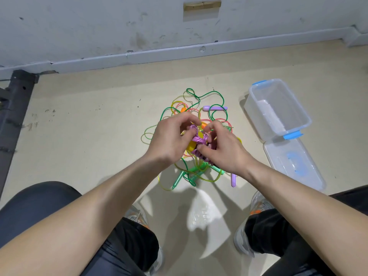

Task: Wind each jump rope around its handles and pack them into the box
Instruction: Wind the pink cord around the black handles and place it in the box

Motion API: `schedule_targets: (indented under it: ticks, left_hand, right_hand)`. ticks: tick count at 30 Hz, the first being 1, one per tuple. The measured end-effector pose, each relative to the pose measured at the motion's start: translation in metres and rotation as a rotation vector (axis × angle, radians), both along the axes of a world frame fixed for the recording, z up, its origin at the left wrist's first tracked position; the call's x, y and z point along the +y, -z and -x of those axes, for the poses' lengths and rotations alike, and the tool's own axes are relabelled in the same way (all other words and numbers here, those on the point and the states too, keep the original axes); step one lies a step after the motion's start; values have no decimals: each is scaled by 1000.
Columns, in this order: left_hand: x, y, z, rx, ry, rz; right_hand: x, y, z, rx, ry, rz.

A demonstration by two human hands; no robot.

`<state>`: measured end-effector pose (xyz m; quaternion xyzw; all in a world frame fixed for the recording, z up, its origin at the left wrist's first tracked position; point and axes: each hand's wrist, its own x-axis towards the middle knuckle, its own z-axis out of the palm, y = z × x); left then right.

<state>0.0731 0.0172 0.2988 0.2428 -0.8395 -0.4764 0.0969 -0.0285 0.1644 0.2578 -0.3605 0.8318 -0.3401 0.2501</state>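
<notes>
A purple jump rope [199, 139] is wound in coils around its handles, held up over the pile. My left hand [171, 138] pinches the rope's loose end at the top of the bundle. My right hand [223, 148] grips the wound bundle from the right. Beneath them lies a tangle of green, yellow and pink ropes [191, 104] with green handles [179, 179] and lilac handles [215, 108] on the floor. A clear plastic box [278, 108] with blue latches stands open to the right, holding only a white patch at its bottom.
The box's clear lid [292, 162] lies flat on the floor in front of the box. My knees and grey shoes [258, 204] frame the bottom of the view. A dark metal frame [14, 104] stands at the left, and a wall with a baseboard [179, 52] runs behind.
</notes>
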Motion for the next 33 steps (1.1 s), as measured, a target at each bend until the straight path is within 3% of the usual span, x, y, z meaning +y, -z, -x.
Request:
schedule_targets:
  ticks: [5,7,9,12,23,29,33]
  left_hand:
    - [0,-16,4,79,92,70]
    - [2,-19,6,91,119,15]
    - [3,-20,8,90,132,-53]
    - [2,-22,10,99,86,-105]
    - [-6,-17,17,80,-85,-165]
    - [-6,-11,23,150,-112,-357]
    - [-11,-7,25,84,-93,-521]
  right_hand:
    - [-7,-7,2,18,-17,11]
    - [-11,-12,6,71,-71,15]
    - [-11,-14,9,5,-145,12]
    - [-7,-12,10,-44,-162,-76]
    - [-4,-6,3,208,-88,-401]
    - [-11,-4,2,78,40,-352]
    - [-13,-6,5,-212,155,-190]
